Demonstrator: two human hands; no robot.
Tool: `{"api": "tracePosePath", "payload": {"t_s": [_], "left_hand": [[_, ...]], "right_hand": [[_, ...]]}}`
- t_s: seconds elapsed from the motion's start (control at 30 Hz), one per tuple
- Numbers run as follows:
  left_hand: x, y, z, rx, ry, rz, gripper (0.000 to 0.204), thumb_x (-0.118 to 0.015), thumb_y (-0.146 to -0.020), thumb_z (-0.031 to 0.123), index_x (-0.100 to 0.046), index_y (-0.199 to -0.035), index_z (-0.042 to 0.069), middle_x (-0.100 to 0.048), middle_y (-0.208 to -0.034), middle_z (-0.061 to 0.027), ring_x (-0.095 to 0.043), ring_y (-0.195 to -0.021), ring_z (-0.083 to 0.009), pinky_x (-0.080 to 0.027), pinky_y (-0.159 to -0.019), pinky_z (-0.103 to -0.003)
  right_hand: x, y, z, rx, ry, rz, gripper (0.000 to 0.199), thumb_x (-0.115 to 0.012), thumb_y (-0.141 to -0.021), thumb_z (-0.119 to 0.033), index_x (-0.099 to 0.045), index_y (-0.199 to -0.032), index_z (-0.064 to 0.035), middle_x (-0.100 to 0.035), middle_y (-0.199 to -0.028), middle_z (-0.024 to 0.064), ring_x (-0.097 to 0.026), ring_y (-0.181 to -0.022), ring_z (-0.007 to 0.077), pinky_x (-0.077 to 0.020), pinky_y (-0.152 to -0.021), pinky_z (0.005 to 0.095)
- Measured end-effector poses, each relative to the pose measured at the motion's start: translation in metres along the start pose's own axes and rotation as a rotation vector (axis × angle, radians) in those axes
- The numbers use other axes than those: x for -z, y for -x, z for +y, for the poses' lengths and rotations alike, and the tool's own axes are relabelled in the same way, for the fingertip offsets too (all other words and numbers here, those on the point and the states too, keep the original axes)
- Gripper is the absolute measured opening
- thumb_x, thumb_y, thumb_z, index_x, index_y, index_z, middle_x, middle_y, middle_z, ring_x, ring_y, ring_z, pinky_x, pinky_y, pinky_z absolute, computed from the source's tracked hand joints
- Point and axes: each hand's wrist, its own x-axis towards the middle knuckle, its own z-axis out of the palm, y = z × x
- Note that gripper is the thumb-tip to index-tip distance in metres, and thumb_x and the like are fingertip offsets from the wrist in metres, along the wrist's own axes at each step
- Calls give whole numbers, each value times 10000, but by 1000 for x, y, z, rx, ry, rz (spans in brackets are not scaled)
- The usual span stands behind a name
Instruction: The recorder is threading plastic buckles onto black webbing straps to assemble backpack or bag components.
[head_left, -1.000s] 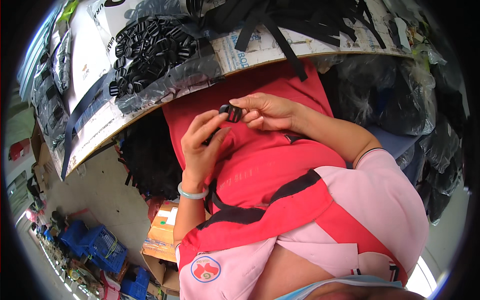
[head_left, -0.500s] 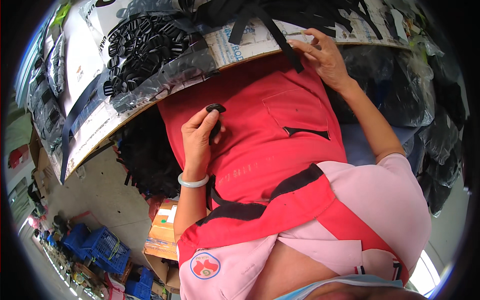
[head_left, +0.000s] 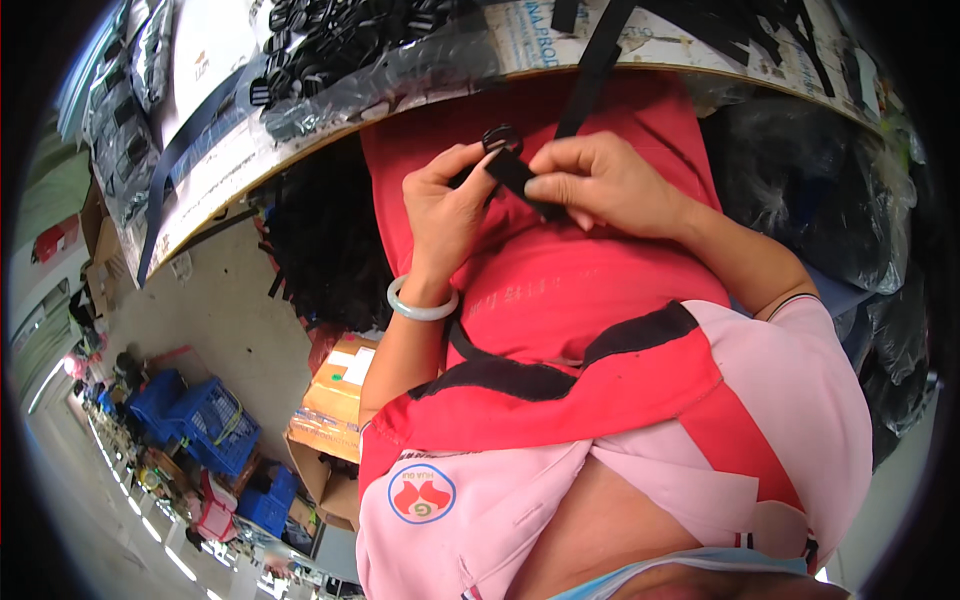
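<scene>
- A small black buckle (head_left: 502, 138) is held up in front of the red apron (head_left: 540, 245), just short of the surface's near edge.
- A black strap (head_left: 512, 175) runs from beside the buckle down toward the right; whether it passes through the buckle's slots I cannot tell.
- The left hand (head_left: 445, 205) has its thumb and fingers closed in a pinch on the buckle, the thumb also against the strap.
- The right hand (head_left: 605, 185) is closed too, thumb and fingers gripping the strap, the other fingers curled beneath.
- Just beyond the right hand, a hanging strap (head_left: 592, 75) drops over the edge of the surface (head_left: 190, 215); whether it joins the one in hand is hidden.
- On the surface, a heap of black buckles (head_left: 340, 45) lies by crumpled clear plastic (head_left: 400, 85), with more black straps (head_left: 700, 30) to the right.
- A pale bangle (head_left: 420, 306) circles the left wrist.
- Farther out, bagged dark goods (head_left: 800, 185) stand at right; a cardboard box (head_left: 335, 395) and blue crates (head_left: 215, 425) sit lower left.
</scene>
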Motion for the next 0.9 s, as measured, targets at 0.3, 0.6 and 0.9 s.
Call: {"api": "tracePosePath", "payload": {"t_s": [0.3,0.6,0.9], "left_hand": [[1,1,-5,-76,-72,45,138,-686,-841,13,-695,-968,-39,-583,-712,13,-528,-634,-43,-404,-557,-192],[-4,-4,-11,-457,-378,118,144,-713,-791,-17,-690,-934,-19,-581,-689,-50,-540,-611,-95,-414,-550,-225],[-6,-8,-20,-642,-635,148,195,-712,-776,-25,-682,-966,9,-628,-792,-90,-613,-655,-195,-480,-572,-271]], "right_hand": [[5,-18,13,-118,-157,65,232,-578,-958,-247,-617,-997,-22,-605,-642,26,-410,-382,5,-268,-347,159],[2,-23,20,-59,-536,88,189,-546,-979,-252,-606,-1024,-79,-547,-643,-23,-419,-410,7,-273,-368,150],[3,-29,32,-2,-425,168,235,-607,-947,-274,-595,-1007,-47,-603,-707,9,-467,-467,13,-301,-394,159]]}}
